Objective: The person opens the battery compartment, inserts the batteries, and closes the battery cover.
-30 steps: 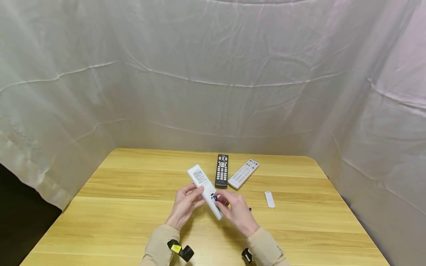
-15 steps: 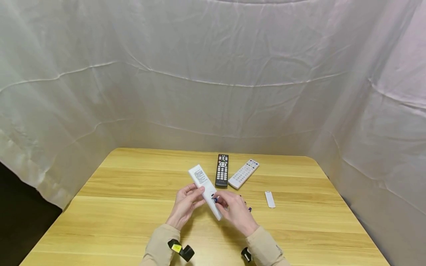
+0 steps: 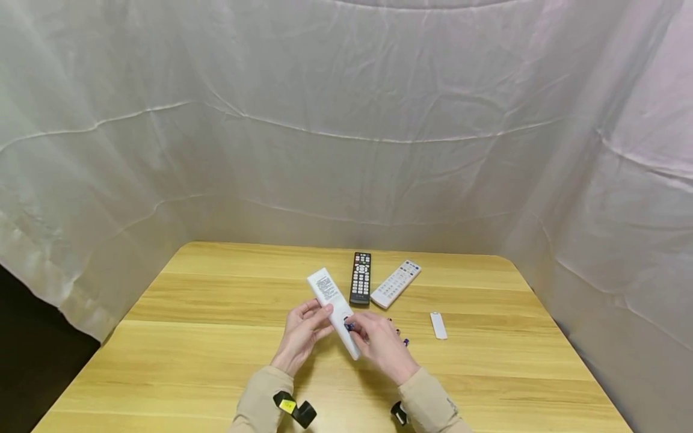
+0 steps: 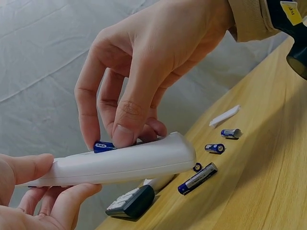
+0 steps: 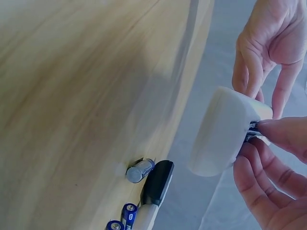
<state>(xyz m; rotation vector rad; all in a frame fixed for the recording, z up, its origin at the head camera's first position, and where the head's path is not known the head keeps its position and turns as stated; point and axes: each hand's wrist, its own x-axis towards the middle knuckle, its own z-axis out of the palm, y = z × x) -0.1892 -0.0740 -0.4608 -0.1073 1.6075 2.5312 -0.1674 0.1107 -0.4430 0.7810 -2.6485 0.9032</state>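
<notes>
Altogether, two hands, three remotes, five batteries

Right fingers pinching battery, white remote

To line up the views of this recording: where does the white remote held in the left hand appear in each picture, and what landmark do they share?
Head: the held white remote is low, slightly left of centre, slanting down to the right.
Left wrist: held white remote below and left of centre, seen from its side.
Right wrist: held white remote right of centre, seen nearly end-on.
Shared landmark: the right hand, pinching a blue battery.
</notes>
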